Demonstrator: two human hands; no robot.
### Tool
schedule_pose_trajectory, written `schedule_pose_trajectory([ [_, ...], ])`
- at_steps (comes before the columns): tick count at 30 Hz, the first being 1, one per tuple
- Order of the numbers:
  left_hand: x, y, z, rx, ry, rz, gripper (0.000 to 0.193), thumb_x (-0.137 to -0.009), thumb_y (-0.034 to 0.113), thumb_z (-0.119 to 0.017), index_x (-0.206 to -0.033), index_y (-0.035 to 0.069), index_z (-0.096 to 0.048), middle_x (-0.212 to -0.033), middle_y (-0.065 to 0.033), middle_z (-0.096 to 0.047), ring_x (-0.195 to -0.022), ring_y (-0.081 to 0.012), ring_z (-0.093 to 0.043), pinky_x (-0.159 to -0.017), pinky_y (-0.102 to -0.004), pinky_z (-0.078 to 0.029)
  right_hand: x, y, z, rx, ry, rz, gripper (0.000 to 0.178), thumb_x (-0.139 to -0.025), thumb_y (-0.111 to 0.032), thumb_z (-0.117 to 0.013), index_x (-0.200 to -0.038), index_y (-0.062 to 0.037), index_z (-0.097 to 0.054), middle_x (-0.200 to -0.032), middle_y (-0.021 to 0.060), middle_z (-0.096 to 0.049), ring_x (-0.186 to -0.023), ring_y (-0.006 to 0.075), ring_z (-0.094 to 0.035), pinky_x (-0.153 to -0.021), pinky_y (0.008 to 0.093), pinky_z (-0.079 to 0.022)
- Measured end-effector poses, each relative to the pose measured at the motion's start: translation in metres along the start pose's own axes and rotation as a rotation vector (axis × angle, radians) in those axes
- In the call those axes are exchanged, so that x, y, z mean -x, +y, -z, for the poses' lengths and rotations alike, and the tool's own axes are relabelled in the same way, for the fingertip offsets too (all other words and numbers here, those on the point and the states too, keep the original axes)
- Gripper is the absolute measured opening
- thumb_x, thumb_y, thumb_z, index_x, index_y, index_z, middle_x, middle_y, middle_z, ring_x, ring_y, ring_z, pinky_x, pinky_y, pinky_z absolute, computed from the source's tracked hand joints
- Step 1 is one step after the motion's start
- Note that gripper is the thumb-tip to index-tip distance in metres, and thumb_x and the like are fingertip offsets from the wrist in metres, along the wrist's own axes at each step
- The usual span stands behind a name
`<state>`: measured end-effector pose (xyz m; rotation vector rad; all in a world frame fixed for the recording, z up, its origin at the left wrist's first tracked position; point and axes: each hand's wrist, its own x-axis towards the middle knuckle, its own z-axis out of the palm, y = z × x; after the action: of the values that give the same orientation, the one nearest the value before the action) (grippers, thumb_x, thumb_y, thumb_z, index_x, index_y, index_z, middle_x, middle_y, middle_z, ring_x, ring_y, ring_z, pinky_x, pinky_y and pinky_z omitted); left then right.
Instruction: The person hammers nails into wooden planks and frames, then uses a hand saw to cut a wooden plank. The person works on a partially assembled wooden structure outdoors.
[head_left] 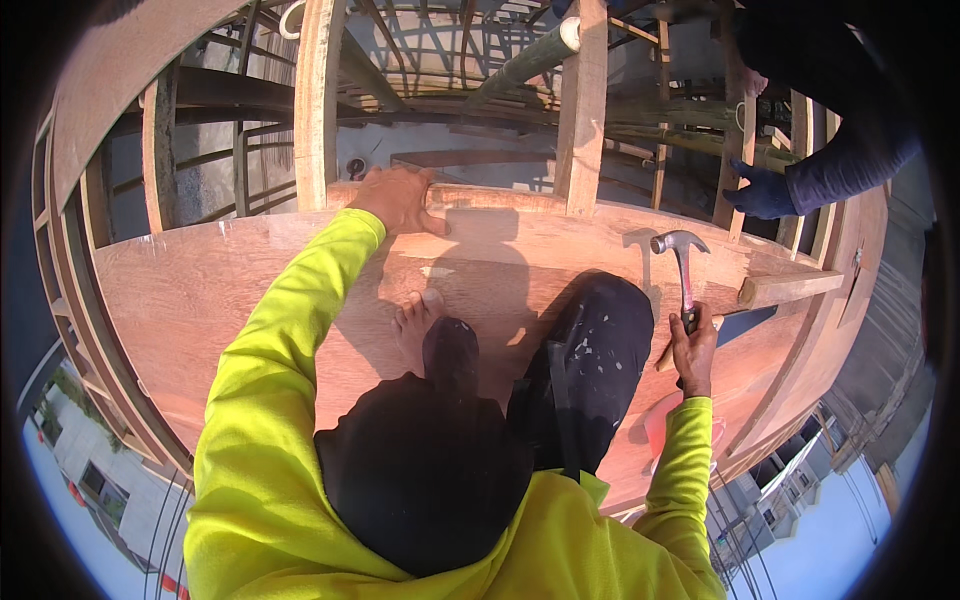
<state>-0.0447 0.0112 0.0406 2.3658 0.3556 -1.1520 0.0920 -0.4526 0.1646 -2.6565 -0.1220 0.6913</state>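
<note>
My right hand (696,356) is closed around the grip of a claw hammer (684,262), its metal head raised above the plywood sheet (220,290). My left hand (396,200) rests at the far edge of that sheet. Its fingers curl over a horizontal wooden batten (490,199), while the thumb lies toward the plywood. An upright wooden post (318,100) rises just left of this hand. Beneath my right hand lies a dark blue flat piece (742,324); a slim wooden piece beside it is partly hidden by the fingers.
My bare foot (416,325) and bent knee are on the plywood. A second post (581,110) stands farther right. A short wood block (790,289) lies near the right edge. Another person's gloved hand (764,190) reaches in at upper right. Bamboo poles (525,65) cross the open framework beyond.
</note>
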Motion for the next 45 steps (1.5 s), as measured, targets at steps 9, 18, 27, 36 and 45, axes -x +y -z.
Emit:
schedule_pose_trajectory([
  [9,-0.006,0.025,-0.089,-0.006,0.8,-0.198,0.077,-0.085,0.05,-0.073,-0.141,0.001,-0.054,-0.138,-0.0163,-0.059,-0.137,-0.0335,-0.049,-0.115,-0.0628,-0.029,-0.023,-0.043,0.013,0.121,-0.093,0.395,0.027,-0.094,-0.001,-0.067,-0.12,0.002,-0.058,-0.092,0.0041,-0.054,-0.081,0.0116,-0.046,-0.073,0.0263,-0.043],
  [18,-0.013,0.039,-0.07,-0.002,0.713,-0.159,0.079,-0.083,0.065,-0.066,-0.131,0.003,-0.063,-0.121,-0.0151,-0.065,-0.12,-0.0285,-0.056,-0.107,-0.0526,-0.035,-0.073,-0.239,-0.1,0.237,-0.316,0.91,0.051,-0.089,-0.006,-0.069,-0.139,-0.0001,-0.057,-0.104,0.023,-0.064,-0.097,0.0428,-0.064,-0.084,0.0486,-0.05],
  [27,-0.027,0.041,-0.09,0.005,1.127,-0.182,0.073,-0.08,0.067,-0.067,-0.126,0.01,-0.07,-0.123,-0.0144,-0.069,-0.12,-0.0299,-0.059,-0.102,-0.0464,-0.037,-0.085,-0.338,-0.195,0.556,-0.528,1.042,0.045,-0.09,-0.01,-0.063,-0.135,-0.0041,-0.058,-0.113,0.0215,-0.066,-0.113,0.04,-0.063,-0.095,0.0512,-0.051],
  [36,-0.026,0.048,-0.086,0.12,0.935,-0.121,0.075,-0.075,0.063,-0.073,-0.124,0.006,-0.069,-0.122,-0.0158,-0.07,-0.12,-0.0293,-0.06,-0.105,-0.0477,-0.036,-0.101,-0.343,-0.203,0.534,-0.552,1.122,0.046,-0.09,-0.008,-0.063,-0.136,-0.0038,-0.058,-0.114,0.0203,-0.065,-0.111,0.0416,-0.064,-0.096,0.0493,-0.052],
  [45,-0.037,0.047,-0.091,0.223,1.139,-0.147,0.05,-0.074,0.058,-0.072,-0.081,0.009,-0.079,-0.09,-0.0138,-0.075,-0.104,-0.0278,-0.067,-0.104,-0.0442,-0.038,-0.099,-0.336,-0.197,0.582,-0.562,1.217,0.044,-0.087,-0.006,-0.062,-0.131,-0.0007,-0.06,-0.114,0.0214,-0.065,-0.108,0.0418,-0.065,-0.092,0.0494,-0.053],
])
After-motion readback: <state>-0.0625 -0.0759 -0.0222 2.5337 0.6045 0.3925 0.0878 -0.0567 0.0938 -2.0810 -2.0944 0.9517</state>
